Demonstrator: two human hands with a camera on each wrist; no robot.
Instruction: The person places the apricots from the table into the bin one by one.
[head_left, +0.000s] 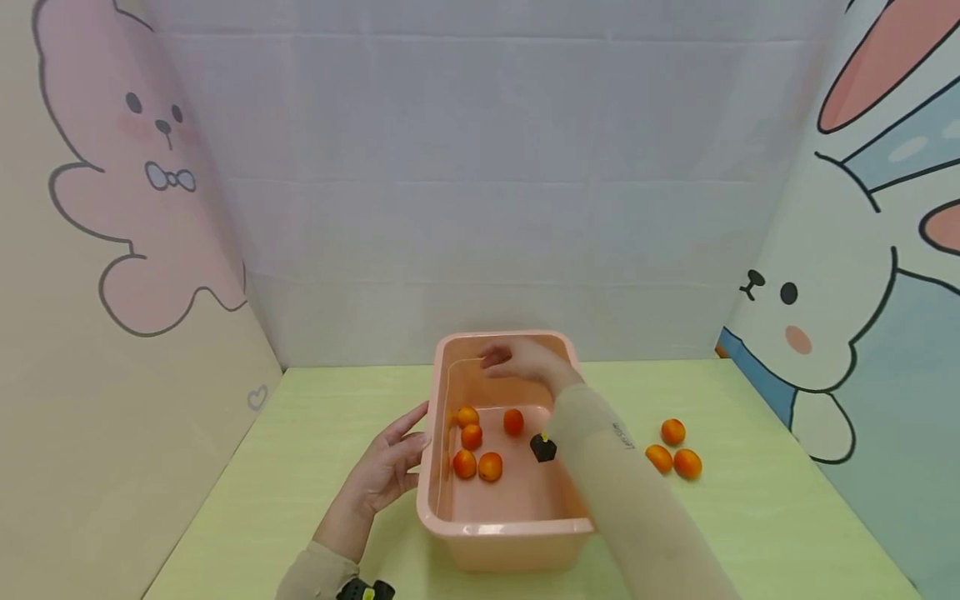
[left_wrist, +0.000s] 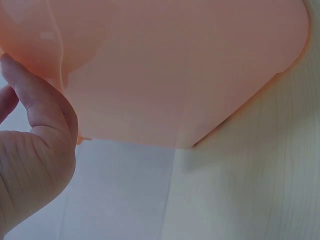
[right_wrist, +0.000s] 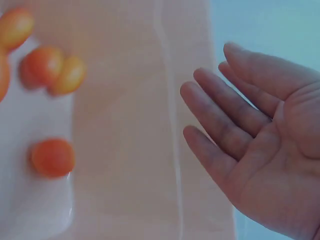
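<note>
Seemingly between grasps, the empty right hand [head_left: 528, 363] hovers over the peach plastic bin [head_left: 517, 528], fingers extended, the left hand [head_left: 386, 468] spread beside it; another grasp calls for curling round small oranges [head_left: 491, 467], inside or on the table [head_left: 352, 400].

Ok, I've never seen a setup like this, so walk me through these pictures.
There is no machine here, just a person's two bare hands. The large picture comes from a camera on the head, looking forward and down. The other two come from cameras on the wrists, each watching its own hand.

On the pale table stands a pink bin with five small orange fruits visible inside. Three more fruits lie on the table to its right.

The left hand is at the bin's left side, fingers by the rim. The right hand is over the bin's far end, fingers spread, holding nothing.
</note>
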